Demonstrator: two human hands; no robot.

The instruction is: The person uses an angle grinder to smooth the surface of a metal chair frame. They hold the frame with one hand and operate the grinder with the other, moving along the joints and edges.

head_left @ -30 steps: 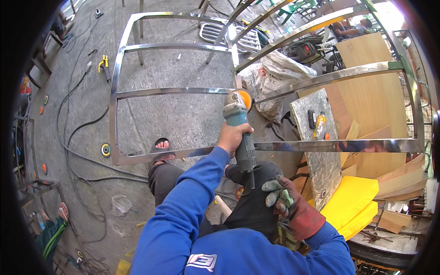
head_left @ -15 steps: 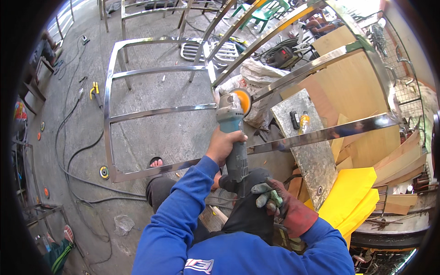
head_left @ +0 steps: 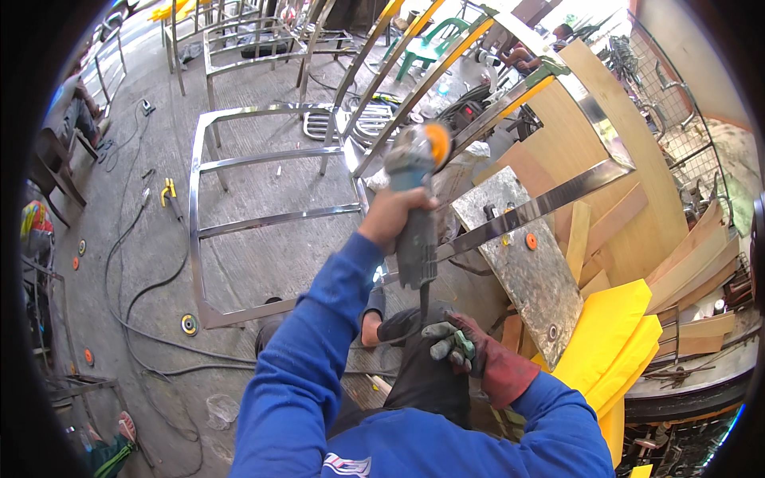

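My bare left hand point(head_left: 390, 215) is wrapped around the body of an angle grinder point(head_left: 416, 248), held up over a shiny metal chair frame point(head_left: 279, 221). The grinder's head, with its orange-yellow wheel point(head_left: 437, 145), is smeared by motion and points away from me, in front of the frame's bars. Whether the wheel touches metal I cannot tell. My right hand point(head_left: 476, 350), in a grey and red work glove, rests by my knee with its fingers curled around a small pale green block point(head_left: 464, 343). The grinder's cord point(head_left: 424, 303) hangs down toward that glove.
A stained board point(head_left: 530, 271) lies to the right under a frame bar, bearing an orange disc point(head_left: 531, 241). Yellow folded sheets point(head_left: 610, 338) and plywood point(head_left: 598, 143) are beyond. Black cables point(head_left: 171, 370) cross the floor at left, near a yellow-handled clamp point(head_left: 170, 195).
My left hand has lifted the grinder upward and slightly right. The view has shifted, and the orange disc on the board now shows. My right hand stays closed by my knee.
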